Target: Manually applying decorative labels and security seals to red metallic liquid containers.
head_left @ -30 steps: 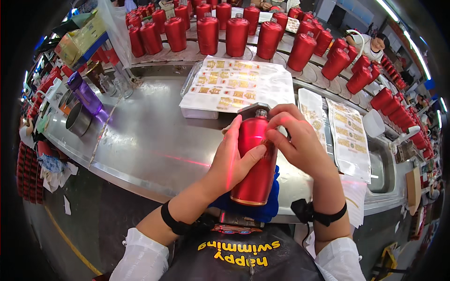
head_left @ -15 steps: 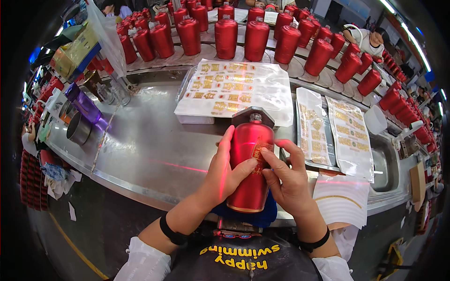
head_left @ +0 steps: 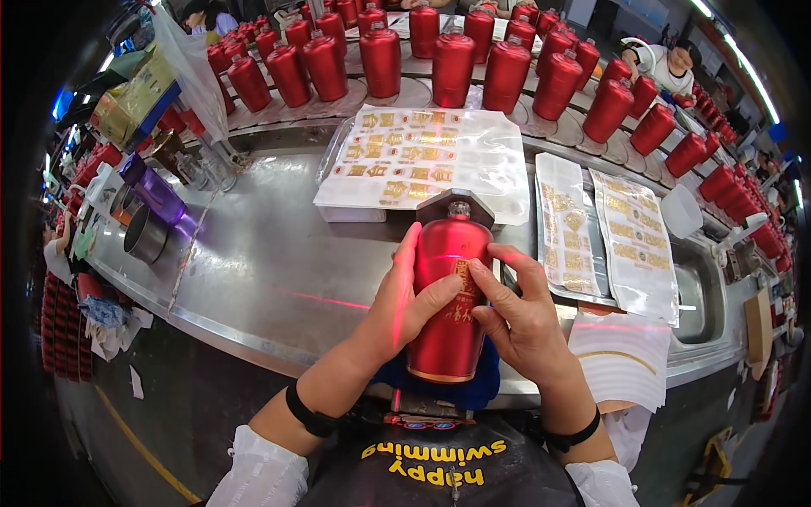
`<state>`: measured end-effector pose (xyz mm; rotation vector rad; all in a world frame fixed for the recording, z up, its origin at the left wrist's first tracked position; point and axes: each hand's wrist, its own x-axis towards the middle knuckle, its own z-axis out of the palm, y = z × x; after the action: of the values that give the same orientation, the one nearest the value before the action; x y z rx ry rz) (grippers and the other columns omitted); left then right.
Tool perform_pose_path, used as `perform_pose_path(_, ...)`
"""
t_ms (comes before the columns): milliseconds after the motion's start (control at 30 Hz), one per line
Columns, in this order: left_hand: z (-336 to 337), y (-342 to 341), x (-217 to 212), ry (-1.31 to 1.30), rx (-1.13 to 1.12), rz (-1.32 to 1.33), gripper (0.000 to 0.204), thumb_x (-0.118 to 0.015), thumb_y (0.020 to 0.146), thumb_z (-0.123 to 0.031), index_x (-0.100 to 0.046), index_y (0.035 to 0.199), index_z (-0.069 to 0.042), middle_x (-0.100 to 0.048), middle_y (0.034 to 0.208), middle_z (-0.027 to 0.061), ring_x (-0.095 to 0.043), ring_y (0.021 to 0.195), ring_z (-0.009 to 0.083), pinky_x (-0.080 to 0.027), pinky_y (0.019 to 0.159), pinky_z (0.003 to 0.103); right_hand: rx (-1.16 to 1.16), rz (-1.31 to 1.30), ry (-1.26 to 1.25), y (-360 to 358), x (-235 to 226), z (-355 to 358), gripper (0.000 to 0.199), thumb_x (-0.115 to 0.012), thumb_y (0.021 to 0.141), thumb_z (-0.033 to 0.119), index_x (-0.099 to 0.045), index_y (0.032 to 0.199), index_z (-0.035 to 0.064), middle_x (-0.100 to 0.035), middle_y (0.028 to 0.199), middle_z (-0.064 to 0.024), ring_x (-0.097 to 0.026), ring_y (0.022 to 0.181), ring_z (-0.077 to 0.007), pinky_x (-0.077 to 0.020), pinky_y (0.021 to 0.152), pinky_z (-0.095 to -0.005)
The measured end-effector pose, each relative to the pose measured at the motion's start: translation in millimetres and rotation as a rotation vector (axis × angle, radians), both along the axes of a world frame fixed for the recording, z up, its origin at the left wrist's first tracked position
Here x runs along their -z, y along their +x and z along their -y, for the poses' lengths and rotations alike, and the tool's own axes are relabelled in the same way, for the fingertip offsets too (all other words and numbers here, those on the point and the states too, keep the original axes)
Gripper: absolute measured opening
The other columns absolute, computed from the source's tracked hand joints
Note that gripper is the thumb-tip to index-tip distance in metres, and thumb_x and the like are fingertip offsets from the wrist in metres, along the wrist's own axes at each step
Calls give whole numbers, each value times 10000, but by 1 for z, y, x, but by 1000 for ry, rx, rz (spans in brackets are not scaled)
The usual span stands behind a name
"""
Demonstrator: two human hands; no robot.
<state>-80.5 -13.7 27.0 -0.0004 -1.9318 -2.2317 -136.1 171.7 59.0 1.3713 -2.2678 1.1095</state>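
Bottle (head_left: 448,296): red, matte, lying tilted on a blue pad (head_left: 473,390) at the near table edge, 6 o'clock in the view; neck and pale cap point to 12 o'clock into a dark holder (head_left: 454,207)
Label (head_left: 460,291): small gold sticker on the bottle's upper face, under both thumbs
Left hand (head_left: 405,308): wrapped around the bottle's left flank, thumb across the front, gripping firmly
Right hand (head_left: 519,317): closed on the bottle's right flank, thumb tip pressing on the label
Step in hand: judged to be smoothing the label onto the bottle
Doing it well: keep the bottle steady on the pad with the left hand; rub from the label's centre outward so no bubble or crease stays; keep it square to the neck line
Sheets (head_left: 422,160): gold stickers on clear film, at 12 o'clock beyond the bottle; more at 2 o'clock
Row (head_left: 456,63): like red bottles standing along the far edge
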Motion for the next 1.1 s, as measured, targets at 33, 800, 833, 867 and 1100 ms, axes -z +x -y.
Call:
perform_pose_path(33, 0, -1, -1, 41, 3, 5, 913, -654, 917, -359, -98, 1474, 105, -411, 1397, 241, -433, 1291, 253, -366, 1065, 364, -6, -10, 10, -2, -1, 0, 522, -734, 784, 99, -590, 1286, 71, -491, 1277, -198, -497, 1151, -375, -442, 958, -440)
perform_pose_path(800, 6, -3, -1, 200, 185, -47, 891, -625, 936, -273, -29, 1489, 92, -405, 1416, 188, -431, 1285, 214, -358, 1068, 337, -30, 41, 27, -5, 6, -4, 522, -682, 854, 154, -545, 1355, 108, -426, 1394, -231, -465, 1210, -393, -391, 1023, -446)
perform_pose_path(833, 4, -3, -3, 177, 144, -36, 831, -617, 925, -278, -101, 1492, 43, -423, 1402, 166, -446, 1276, 208, -373, 1060, 339, -32, 36, 34, -4, 6, -5, 522, -686, 850, 154, -548, 1352, 106, -418, 1401, -234, -458, 1220, -394, -389, 1025, -447)
perform_pose_path(867, 2, -1, -4, 153, 103, -26, 778, -608, 914, -282, -172, 1496, -6, -442, 1387, 144, -460, 1266, 201, -387, 1051, 341, -33, 29, 32, -2, 6, -6, 522, -686, 850, 154, -548, 1352, 106, -418, 1401, -234, -458, 1220, -394, -389, 1025, -447)
perform_pose_path(1100, 5, 1, 4, 144, 142, -49, 856, -607, 949, -253, -42, 1487, 99, -397, 1427, 195, -422, 1296, 212, -347, 1077, 341, -29, 47, 65, 1, 7, -4, 523, -691, 847, 153, -553, 1351, 136, -375, 1430, -251, -439, 1242, -416, -378, 1038, -459)
